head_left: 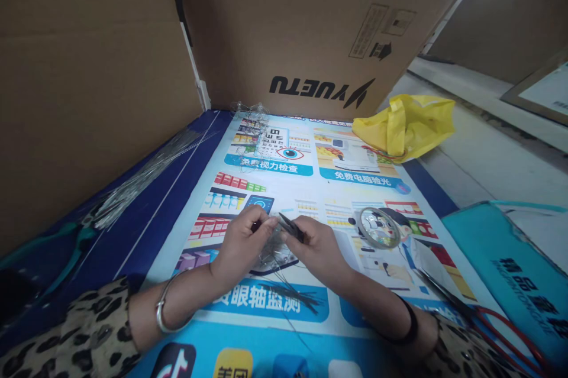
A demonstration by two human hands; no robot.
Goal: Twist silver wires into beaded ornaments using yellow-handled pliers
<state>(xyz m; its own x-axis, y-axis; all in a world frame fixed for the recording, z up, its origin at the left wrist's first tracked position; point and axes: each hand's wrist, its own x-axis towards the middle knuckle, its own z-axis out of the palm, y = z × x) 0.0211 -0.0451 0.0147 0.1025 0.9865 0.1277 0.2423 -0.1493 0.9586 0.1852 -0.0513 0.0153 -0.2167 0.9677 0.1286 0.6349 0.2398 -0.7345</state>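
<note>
My left hand [246, 239] is closed in a pinch at the middle of the printed sheet. The fingertips meet beside the tip of a dark pointed tool [291, 228], and what they grip is too small to make out. My right hand [319, 248] is wrapped round that tool, its tapered end pointing towards the left fingers. Under and between both hands lies a tangle of clear beads and thin wire [273, 254]. Dark wire ends [302, 295] fan out from it towards me.
Teal-handled pliers [82, 236] and a bundle of wires [142, 180] lie left. A tape roll [378, 228], red-handled scissors [474, 316] and a teal pouch [501, 259] are right. Farther back are wire pieces [252, 115], a yellow bag [410, 126] and a cardboard wall [310, 23].
</note>
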